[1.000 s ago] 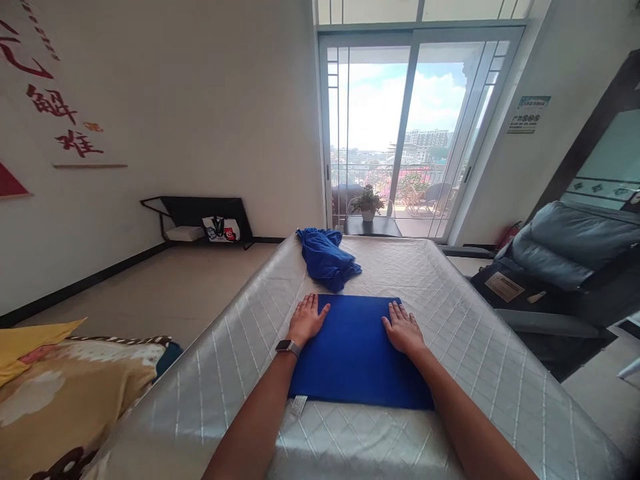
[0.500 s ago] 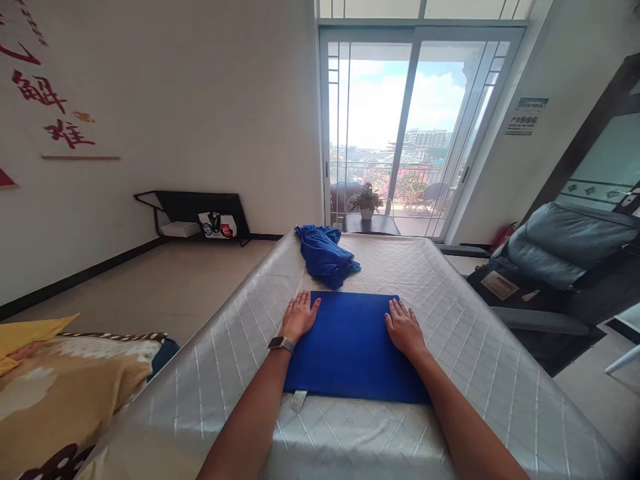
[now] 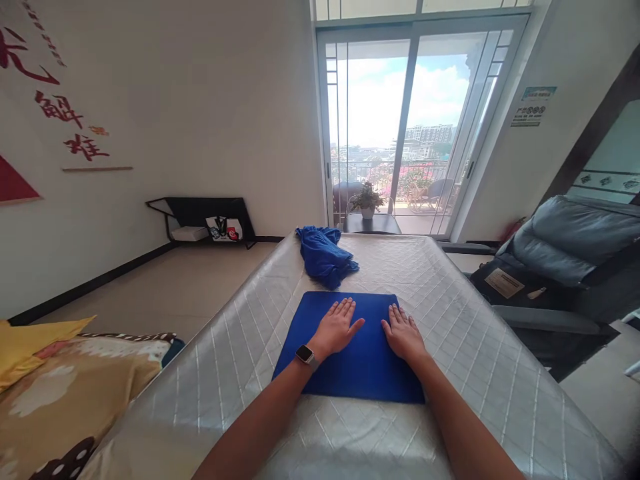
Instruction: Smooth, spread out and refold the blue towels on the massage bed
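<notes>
A folded blue cloth (image 3: 363, 373) lies flat as a neat rectangle on a silver quilted table cover (image 3: 225, 353). My left hand (image 3: 337, 327), with a watch on its wrist, is over the cloth's middle, palm down and fingers stretched out. On the cloth's right edge rests my right hand (image 3: 404, 332), also flat with fingers extended. Neither hand grips anything. Just beyond the folded cloth sits a crumpled blue cloth (image 3: 325, 257) in a loose heap. My left forearm covers part of the folded cloth's near left corner.
A dark armchair (image 3: 545, 260) stands to the right of the table. Patterned bedding (image 3: 95, 380) lies low on the left. Past the far end are a potted plant (image 3: 367, 200) on a chair and a sliding glass door (image 3: 370, 100). A printed bag (image 3: 224, 229) rests by the wall.
My left hand has moved right, from the folded cloth's left edge to its middle. The right hand stays at the right edge. The view has shifted slightly left.
</notes>
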`<state>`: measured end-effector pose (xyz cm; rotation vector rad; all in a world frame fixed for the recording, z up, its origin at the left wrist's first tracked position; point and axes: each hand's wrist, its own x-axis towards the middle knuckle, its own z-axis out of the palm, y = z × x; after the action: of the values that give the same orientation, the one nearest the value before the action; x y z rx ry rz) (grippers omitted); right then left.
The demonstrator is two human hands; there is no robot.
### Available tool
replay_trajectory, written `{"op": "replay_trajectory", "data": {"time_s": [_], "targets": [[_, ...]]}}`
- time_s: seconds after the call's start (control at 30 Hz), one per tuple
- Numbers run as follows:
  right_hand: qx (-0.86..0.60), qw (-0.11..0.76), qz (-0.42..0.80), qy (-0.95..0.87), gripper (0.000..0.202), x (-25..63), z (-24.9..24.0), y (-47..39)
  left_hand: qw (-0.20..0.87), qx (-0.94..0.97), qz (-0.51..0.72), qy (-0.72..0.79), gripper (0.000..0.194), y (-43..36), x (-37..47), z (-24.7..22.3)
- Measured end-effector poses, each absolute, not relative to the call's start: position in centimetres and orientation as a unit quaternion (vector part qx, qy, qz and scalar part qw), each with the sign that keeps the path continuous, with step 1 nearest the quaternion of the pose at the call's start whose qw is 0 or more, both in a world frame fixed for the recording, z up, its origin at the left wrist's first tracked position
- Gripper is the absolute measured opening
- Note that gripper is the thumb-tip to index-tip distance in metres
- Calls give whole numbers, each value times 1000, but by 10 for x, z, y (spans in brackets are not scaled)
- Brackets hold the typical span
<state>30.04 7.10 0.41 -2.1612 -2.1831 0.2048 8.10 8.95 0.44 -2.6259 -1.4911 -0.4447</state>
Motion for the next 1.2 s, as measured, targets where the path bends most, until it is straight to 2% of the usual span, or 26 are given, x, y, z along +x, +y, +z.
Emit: {"op": "replay_trajectory", "data": {"time_s": [0.1, 0.23, 0.7, 1.2], "targets": [[-694, 26, 55, -717, 66, 302, 3, 70, 29, -901, -157, -403, 69, 76, 129, 0], [-691, 23, 57, -720, 65, 303, 1, 69, -9, -898, -149, -415, 69, 79, 147, -8], [-699, 38, 78, -709, 68, 302, 3, 71, -5, -765, -88, -638, 76, 119, -14, -17], [-705, -3, 50, -707, 67, 301, 2, 74, -6, -751, -117, -650, 81, 120, -17, -22]]}}
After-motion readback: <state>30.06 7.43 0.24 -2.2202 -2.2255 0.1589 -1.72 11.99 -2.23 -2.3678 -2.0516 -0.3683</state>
